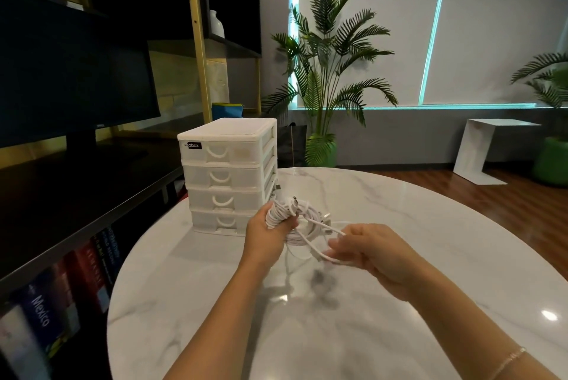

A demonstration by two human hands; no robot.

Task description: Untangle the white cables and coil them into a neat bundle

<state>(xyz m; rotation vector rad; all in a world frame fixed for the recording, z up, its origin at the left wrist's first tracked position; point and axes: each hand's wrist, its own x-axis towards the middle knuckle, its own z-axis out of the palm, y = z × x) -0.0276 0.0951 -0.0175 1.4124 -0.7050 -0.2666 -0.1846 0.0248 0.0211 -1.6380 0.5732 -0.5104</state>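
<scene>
If the loose loop is drawn too hard by the right hand (365,252), a knot is likely to be tightened inside the white cables (295,223), or coils may be dragged out of the clump and dropped onto the desk (399,303). The cables are held above the desk at the frame's centre, just in front of the white drawer unit (227,173): the bunched mass is clasped in the curled left hand (267,233), while one strand is pinched by the right, slightly lower right.
</scene>
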